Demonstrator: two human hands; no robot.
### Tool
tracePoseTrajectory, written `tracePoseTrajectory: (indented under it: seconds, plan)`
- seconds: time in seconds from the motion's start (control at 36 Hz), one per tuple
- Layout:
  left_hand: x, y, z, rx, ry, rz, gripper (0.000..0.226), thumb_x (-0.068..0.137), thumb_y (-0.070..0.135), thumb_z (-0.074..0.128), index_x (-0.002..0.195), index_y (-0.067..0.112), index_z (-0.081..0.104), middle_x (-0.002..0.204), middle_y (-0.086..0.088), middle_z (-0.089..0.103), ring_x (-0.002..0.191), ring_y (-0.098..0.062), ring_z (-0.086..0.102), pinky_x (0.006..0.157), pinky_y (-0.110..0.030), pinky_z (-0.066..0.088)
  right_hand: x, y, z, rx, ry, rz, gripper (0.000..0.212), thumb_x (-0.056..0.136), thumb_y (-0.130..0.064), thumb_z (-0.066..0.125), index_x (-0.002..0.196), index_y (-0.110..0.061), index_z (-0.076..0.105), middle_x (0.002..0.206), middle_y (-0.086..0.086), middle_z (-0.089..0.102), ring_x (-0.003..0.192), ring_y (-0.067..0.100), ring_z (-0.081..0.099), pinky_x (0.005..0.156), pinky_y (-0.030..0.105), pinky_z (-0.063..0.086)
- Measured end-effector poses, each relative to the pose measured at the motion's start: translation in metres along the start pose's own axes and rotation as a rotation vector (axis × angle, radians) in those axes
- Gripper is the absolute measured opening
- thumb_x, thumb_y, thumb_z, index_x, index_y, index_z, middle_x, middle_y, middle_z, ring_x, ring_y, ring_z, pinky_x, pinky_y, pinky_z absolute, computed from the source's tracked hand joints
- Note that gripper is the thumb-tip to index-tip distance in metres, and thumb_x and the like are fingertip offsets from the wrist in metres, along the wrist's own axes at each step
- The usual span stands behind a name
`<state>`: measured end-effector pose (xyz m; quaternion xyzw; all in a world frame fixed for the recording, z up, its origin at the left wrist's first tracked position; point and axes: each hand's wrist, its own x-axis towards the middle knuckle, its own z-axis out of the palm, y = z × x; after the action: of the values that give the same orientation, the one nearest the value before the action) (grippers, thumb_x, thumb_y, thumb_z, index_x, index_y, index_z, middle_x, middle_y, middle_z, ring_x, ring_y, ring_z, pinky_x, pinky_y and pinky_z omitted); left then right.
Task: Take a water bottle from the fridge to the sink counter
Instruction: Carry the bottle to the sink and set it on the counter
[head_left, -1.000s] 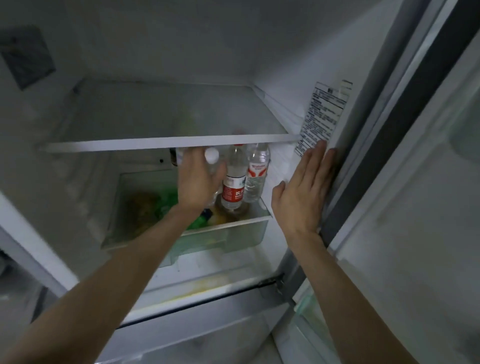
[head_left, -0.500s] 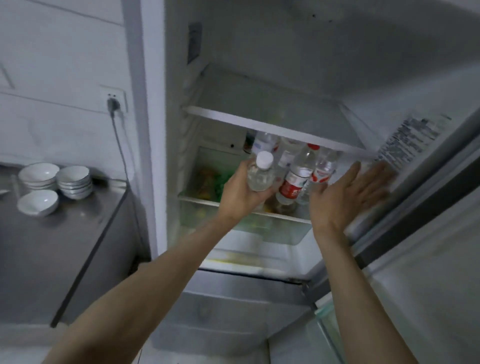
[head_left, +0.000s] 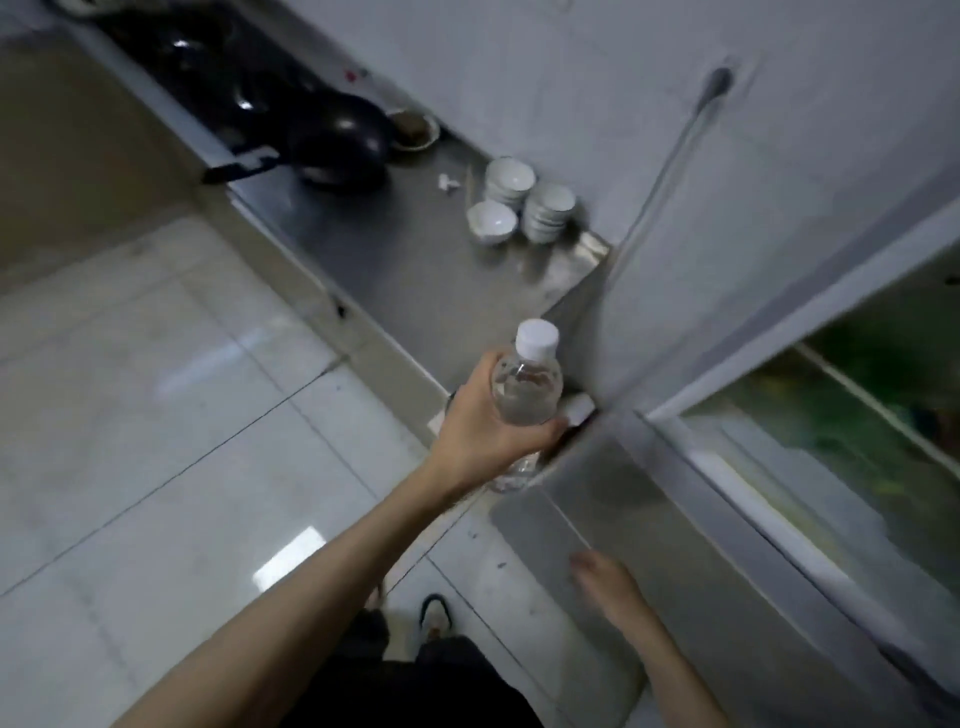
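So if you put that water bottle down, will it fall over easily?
Maybe a little. The water bottle in the left hand looks tall and narrow, so a bump could tip it. It seems nearly full, which probably steadies it. On its side the round body would likely roll across the steel counter.

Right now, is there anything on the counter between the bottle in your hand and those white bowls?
No. In the head view, only bare steel counter lies between the water bottle in the left hand and the white bowls.
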<state>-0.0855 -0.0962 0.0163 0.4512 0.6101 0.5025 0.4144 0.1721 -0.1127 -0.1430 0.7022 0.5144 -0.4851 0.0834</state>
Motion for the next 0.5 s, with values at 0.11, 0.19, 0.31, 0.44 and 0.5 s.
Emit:
tracePoseTrajectory:
  seconds: [0.11,0.19,0.31,0.44,0.5]
  plan:
    - [-0.047,-0.054,-0.092,0.127,0.215,-0.122,0.060,0.068,0.032,0.085,0.113,0.049,0.048,0.106,0.010,0.070,0.096,-0.016,0.072,0.082,-0.046,0.061,0.016,0.014,0.073,-0.167,-0.268,0.197,0.022,0.097,-0.004,0.056,0.077,-0.014,0.053,0.067,0.009,0.052,0.053,0.017,0.048,0.049,0.023,0.036]
    - [-0.096,-0.084,-0.158,0.145,0.437,-0.255,0.062,0.066,0.038,0.084,0.106,0.060,0.043,0.102,0.015,0.069,0.092,-0.008,0.071,0.076,-0.029,0.058,0.020,-0.010,0.123,-0.501,-0.395,0.150,0.017,0.096,-0.013,0.054,0.080,-0.014,0.048,0.074,0.011,0.055,0.056,0.020,0.049,0.051,0.026,0.038]
    - [-0.155,-0.113,-0.231,0.142,0.708,-0.417,0.061,0.065,0.037,0.084,0.111,0.045,0.047,0.102,0.016,0.069,0.092,-0.006,0.070,0.077,-0.025,0.056,0.026,-0.079,0.185,-0.788,-0.457,-0.017,0.017,0.091,-0.017,0.049,0.075,-0.015,0.056,0.081,0.007,0.061,0.066,0.021,0.054,0.054,0.023,0.036]
    - [-0.218,-0.151,-0.315,0.068,0.994,-0.486,0.061,0.070,0.020,0.091,0.112,0.037,0.050,0.104,0.012,0.069,0.093,-0.001,0.070,0.076,-0.011,0.054,0.017,-0.207,0.289,-0.985,-0.537,-0.284,0.032,0.090,-0.013,0.047,0.059,-0.016,0.042,0.071,0.007,0.050,0.063,0.021,0.046,0.060,0.028,0.033]
    - [-0.238,-0.166,-0.349,0.032,1.091,-0.512,0.060,0.067,0.023,0.091,0.110,0.039,0.052,0.105,0.012,0.069,0.092,0.001,0.071,0.072,-0.006,0.053,0.009,-0.259,0.338,-0.983,-0.552,-0.369,0.025,0.090,-0.018,0.048,0.065,-0.015,0.050,0.073,0.006,0.055,0.072,0.023,0.053,0.068,0.030,0.037]
